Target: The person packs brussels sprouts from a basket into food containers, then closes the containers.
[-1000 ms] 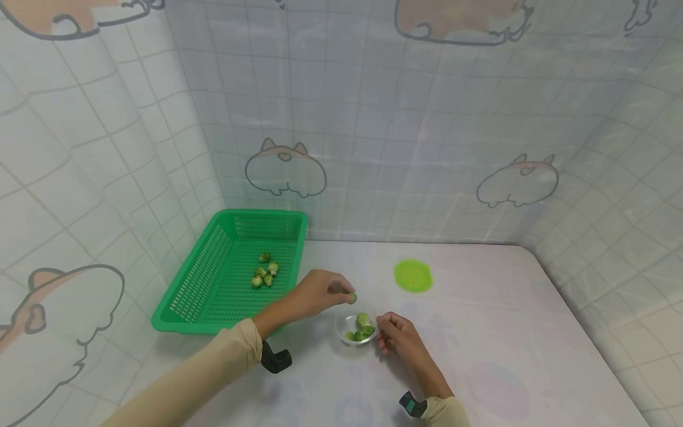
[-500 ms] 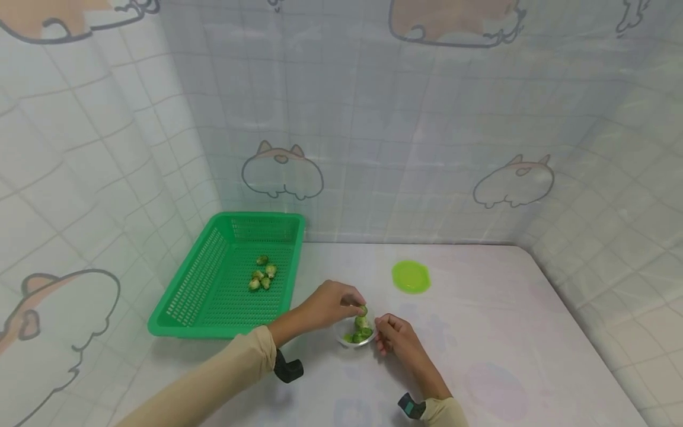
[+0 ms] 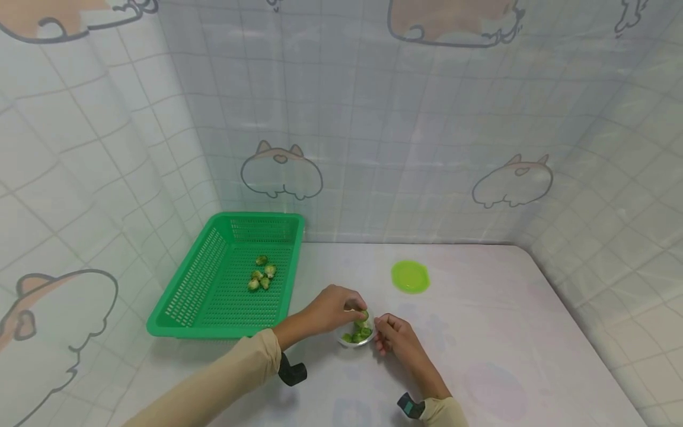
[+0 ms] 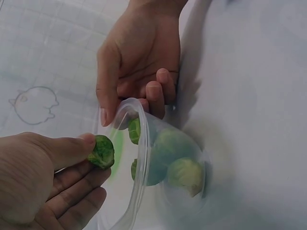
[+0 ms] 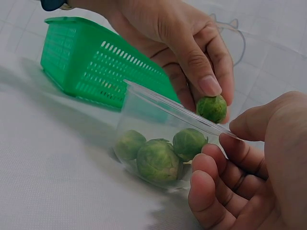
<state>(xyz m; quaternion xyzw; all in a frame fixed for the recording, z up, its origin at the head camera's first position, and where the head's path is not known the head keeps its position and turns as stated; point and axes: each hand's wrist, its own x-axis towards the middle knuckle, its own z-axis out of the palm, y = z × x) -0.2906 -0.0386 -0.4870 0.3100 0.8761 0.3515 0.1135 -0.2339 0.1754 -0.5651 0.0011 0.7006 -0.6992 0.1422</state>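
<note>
A clear plastic bowl [image 5: 144,112] stands on the table with several Brussels sprouts [image 5: 159,160] inside. My left hand [image 3: 333,309] pinches one more Brussels sprout [image 4: 101,152] between thumb and fingers, just above the bowl's open top. On the opposite side, my right hand [image 3: 397,337] pinches the bowl's rim between thumb and index finger, its other fingers curled beside the wall. In the right wrist view the left hand [image 5: 184,48] holds the sprout at rim height. Part of the bowl is hidden behind the left hand in the head view.
A green perforated basket [image 3: 181,284] stands on the left, with several Brussels sprouts [image 3: 265,283] on its floor. Behind the bowl to the right lies a flat lime-green disc [image 3: 410,277]. Patterned sheets enclose the table [image 3: 480,308] at the back and sides.
My left hand has carried its Brussels sprout right and slightly down, from beside the bowl to over it. The right hand has kept hold of the rim.
</note>
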